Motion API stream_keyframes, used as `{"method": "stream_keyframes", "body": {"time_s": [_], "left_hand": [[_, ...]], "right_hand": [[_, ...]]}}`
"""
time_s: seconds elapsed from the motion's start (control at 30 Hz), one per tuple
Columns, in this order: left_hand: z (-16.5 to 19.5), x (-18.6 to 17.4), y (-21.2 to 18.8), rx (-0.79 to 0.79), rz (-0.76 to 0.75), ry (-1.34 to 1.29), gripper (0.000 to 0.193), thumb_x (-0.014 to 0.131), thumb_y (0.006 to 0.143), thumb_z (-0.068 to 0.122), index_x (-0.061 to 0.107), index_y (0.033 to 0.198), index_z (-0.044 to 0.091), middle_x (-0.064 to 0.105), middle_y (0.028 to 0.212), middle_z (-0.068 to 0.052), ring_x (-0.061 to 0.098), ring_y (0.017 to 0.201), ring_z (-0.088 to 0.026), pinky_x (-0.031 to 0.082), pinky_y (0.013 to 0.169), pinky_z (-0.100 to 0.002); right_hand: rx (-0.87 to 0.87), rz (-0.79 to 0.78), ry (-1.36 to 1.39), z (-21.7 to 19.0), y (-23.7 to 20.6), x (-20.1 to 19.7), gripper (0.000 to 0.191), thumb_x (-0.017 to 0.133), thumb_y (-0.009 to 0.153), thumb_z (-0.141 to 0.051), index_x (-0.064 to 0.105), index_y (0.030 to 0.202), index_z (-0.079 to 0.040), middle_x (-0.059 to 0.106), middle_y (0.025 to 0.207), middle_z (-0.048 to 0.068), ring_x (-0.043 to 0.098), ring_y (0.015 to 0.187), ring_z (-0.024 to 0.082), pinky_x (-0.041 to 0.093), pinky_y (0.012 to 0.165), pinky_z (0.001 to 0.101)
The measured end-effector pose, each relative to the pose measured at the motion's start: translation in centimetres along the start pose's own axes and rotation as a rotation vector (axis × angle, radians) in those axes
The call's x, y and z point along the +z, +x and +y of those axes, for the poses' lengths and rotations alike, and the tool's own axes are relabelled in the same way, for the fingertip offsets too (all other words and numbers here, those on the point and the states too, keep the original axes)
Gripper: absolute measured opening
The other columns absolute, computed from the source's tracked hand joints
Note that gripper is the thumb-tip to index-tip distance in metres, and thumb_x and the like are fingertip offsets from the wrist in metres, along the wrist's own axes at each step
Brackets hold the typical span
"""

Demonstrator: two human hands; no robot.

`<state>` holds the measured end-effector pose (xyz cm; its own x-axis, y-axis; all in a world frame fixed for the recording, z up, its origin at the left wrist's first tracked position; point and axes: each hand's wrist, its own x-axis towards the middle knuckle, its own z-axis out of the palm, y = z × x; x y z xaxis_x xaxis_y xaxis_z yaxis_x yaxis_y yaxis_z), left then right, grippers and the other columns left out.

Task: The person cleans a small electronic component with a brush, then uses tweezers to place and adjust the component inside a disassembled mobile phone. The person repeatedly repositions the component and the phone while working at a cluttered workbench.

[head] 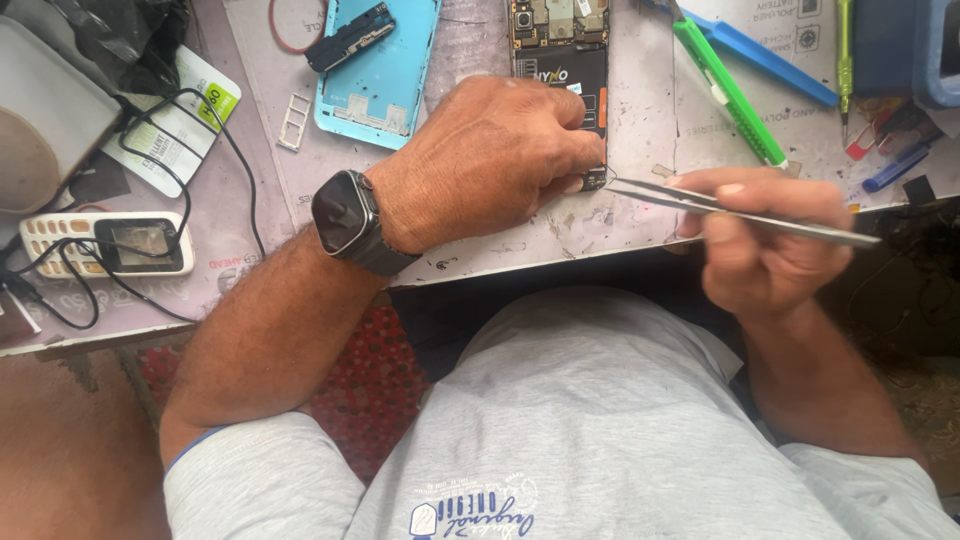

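An opened smartphone lies face down on the worn work mat, its long axis running away from the person, its near end pinned under the left hand. That hand is pressed down with the fingers curled onto the phone's lower corner, a dark smartwatch on the wrist. Just right of the phone's near corner, the right hand pinches a pair of steel tweezers, their tips aimed left at that corner and almost touching it; what they pick at is too small to tell. Left of the phone lies a light blue back cover and a small SIM tray; farther left, a white keypad phone tangled in black cable. Right of the phone rest a green tool and a blue pry tool, well apart from both hands.
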<state>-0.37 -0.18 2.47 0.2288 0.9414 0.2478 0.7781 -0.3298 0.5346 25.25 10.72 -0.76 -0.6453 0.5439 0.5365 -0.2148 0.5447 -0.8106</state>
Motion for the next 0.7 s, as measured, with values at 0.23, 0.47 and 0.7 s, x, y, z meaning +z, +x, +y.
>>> {"method": "stream_keyframes", "body": {"time_s": [0.23, 0.47, 0.7], "left_hand": [[-1.2, -0.8, 0.0, -0.027, 0.119, 0.067, 0.020, 0.080, 0.097, 0.023, 0.071, 0.106, 0.007, 0.067, 0.091, -0.006, 0.068, 0.084, -0.024, 0.054, 0.070, -0.040], [1.8, -1.6, -2.7, -0.312, 0.086, 0.224, 0.063, 0.087, 0.083, 0.047, 0.065, 0.121, 0.002, 0.065, 0.099, -0.013, 0.064, 0.088, -0.030, 0.048, 0.076, -0.046], [4.8, 0.9, -4.7, -0.360, 0.285, 0.286, 0.074, 0.089, 0.076, 0.043, 0.060, 0.130, 0.000, 0.063, 0.123, -0.016, 0.058, 0.110, -0.032, 0.042, 0.093, -0.047]], "right_hand": [[0.166, -0.318, -0.498, -2.6, 4.6, -2.8, 0.006, 0.056, 0.114, -0.003, 0.053, 0.117, 0.001, 0.071, 0.088, 0.016, 0.071, 0.071, 0.018, 0.058, 0.061, 0.0281], [0.147, -0.392, -0.699, -2.5, 8.2, -0.7, 0.046, 0.072, 0.096, -0.003, 0.054, 0.133, 0.017, 0.070, 0.077, 0.014, 0.071, 0.064, 0.025, 0.059, 0.062, 0.0359], [-0.043, -0.416, -0.719, -2.3, 8.4, 1.4, 0.029, 0.073, 0.095, -0.007, 0.069, 0.122, 0.000, 0.073, 0.093, 0.018, 0.072, 0.079, 0.033, 0.058, 0.074, 0.0462]]}}
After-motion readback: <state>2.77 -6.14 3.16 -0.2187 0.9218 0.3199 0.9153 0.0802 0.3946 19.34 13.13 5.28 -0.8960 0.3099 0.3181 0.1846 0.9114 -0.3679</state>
